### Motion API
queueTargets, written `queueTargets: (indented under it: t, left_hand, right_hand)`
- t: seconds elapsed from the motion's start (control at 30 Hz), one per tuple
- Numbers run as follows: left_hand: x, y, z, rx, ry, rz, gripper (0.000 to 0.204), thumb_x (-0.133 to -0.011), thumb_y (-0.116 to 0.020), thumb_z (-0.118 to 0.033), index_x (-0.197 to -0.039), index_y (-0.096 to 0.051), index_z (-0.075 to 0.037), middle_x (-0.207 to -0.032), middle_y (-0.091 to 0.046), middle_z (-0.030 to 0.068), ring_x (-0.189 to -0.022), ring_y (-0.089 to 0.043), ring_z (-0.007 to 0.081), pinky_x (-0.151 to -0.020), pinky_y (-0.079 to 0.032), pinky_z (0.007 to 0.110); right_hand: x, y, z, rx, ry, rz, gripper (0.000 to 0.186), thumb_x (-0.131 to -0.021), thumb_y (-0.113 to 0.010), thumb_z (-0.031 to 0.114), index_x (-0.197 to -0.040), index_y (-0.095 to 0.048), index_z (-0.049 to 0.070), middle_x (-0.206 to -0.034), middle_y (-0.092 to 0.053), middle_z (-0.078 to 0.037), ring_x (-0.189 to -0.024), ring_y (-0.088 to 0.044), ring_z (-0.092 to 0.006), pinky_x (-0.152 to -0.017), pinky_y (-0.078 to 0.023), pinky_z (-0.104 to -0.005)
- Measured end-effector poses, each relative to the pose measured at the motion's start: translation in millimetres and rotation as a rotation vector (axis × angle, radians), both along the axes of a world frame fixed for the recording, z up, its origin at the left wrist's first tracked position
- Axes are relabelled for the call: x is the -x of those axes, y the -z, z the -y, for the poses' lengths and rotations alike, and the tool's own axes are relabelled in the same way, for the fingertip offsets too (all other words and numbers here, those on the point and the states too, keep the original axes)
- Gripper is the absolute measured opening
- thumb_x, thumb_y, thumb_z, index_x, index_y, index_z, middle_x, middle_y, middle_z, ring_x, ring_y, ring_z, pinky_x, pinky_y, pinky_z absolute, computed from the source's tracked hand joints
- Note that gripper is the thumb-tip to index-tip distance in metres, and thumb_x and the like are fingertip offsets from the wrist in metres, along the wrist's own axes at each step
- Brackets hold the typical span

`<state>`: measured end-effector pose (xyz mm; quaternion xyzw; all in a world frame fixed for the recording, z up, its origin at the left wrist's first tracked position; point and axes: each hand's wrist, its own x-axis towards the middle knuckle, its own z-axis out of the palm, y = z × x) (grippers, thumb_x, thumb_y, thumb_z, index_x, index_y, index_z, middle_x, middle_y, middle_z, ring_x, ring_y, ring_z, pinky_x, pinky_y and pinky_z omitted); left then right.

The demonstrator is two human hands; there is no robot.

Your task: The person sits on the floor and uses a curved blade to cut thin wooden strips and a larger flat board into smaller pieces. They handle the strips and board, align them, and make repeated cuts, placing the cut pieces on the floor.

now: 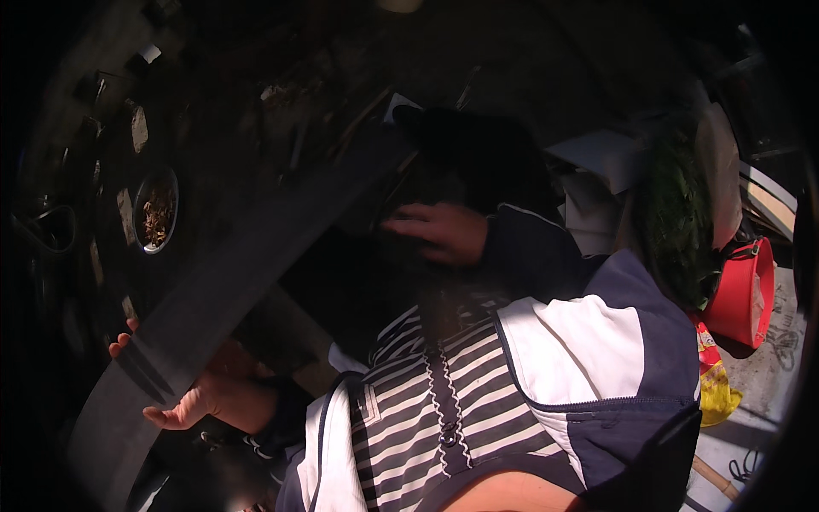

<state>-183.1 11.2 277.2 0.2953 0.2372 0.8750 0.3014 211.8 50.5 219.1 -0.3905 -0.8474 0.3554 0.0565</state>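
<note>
A long, flat grey strip (pixel 256 243) runs slantwise from the lower left up to the middle of the head view. My left hand (pixel 200 397) grips it near its lower end: the thumb lies on the near edge, and fingertips curl over the far edge. What it is made of I cannot tell. In shade in front of my chest, my right hand (pixel 448 232) is apart from the strip, its fingers stretched out to the left and slightly spread. Nothing shows in them. A dark shape hides the strip's upper end.
To the left stands a round bowl (pixel 176 205) with brown scraps inside. On the right are a red bucket (pixel 734 299), a red and yellow packet (pixel 719 388), a green leafy bundle (pixel 676 218) and pale flat sheets (pixel 601 155). A wooden stick (pixel 715 478) lies at lower right.
</note>
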Motion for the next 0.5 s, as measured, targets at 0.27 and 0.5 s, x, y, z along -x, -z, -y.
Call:
queueTargets:
  t: [0.27, 0.5]
  left_hand:
    - [0.4, 12.4, -12.7, 0.001, 0.232, 0.002, 0.073, -0.078, -0.045, -0.038, -0.132, -0.031, 0.009, -0.132, -0.039, 0.0243, -0.127, -0.034, 0.0383, -0.107, -0.024, 0.049]
    - [-36.7, 2.8, -50.6, 0.201, 0.045, -0.210, 0.070, -0.082, -0.039, -0.040, -0.132, -0.032, 0.008, -0.134, -0.037, 0.0229, -0.127, -0.034, 0.0379, -0.107, -0.023, 0.050]
  right_hand:
    - [23.9, 20.4, 3.4, -0.010, -0.073, -0.126, 0.074, -0.071, -0.066, 0.002, -0.136, -0.035, 0.019, -0.129, -0.043, -0.016, -0.103, -0.054, -0.0336, -0.086, -0.048, -0.0406]
    - [26.9, 31.0, 9.2, 0.115, -0.062, -0.249, 0.073, -0.072, -0.066, 0.000, -0.136, -0.035, 0.015, -0.126, -0.045, -0.017, -0.104, -0.054, -0.0321, -0.086, -0.048, -0.0398]
